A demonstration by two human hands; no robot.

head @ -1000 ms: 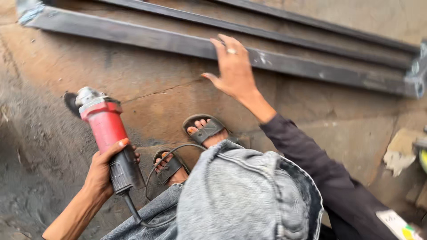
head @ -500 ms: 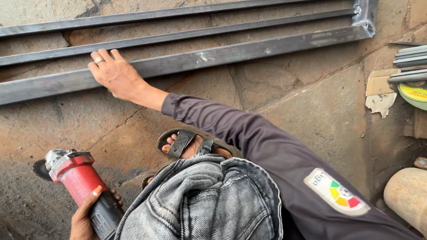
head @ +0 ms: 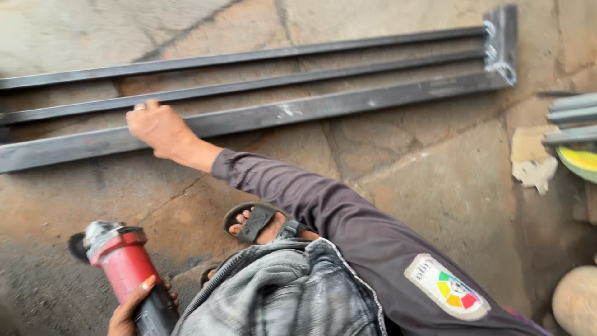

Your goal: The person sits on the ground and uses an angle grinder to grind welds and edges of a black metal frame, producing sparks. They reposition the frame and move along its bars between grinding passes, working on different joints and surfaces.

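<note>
A welded steel frame of three long dark bars [head: 348, 106] lies on the stone floor, joined by a cross piece at its right end [head: 504, 46]. My right hand [head: 158, 129], in a dark purple sleeve, reaches out to the nearest bar with its fingers curled over the bar's far edge. Low at the left, my left hand [head: 127, 311] grips the black handle of a red angle grinder [head: 121, 258], whose disc end hangs just above the floor. My sandalled foot [head: 258, 224] and a knee in grey jeans [head: 280, 292] sit between the two hands.
Grey metal pieces [head: 572, 118] stick in from the right edge over a yellow-green disc [head: 581, 160]. A torn pale scrap [head: 532, 162] lies beside them. A rounded pale object [head: 575, 302] sits at the bottom right. The floor is cracked brown stone.
The view has swung right along the frame, bringing its welded end into sight. My right hand went from lying flat on the near bar to curling over it. The grinder stays held low.
</note>
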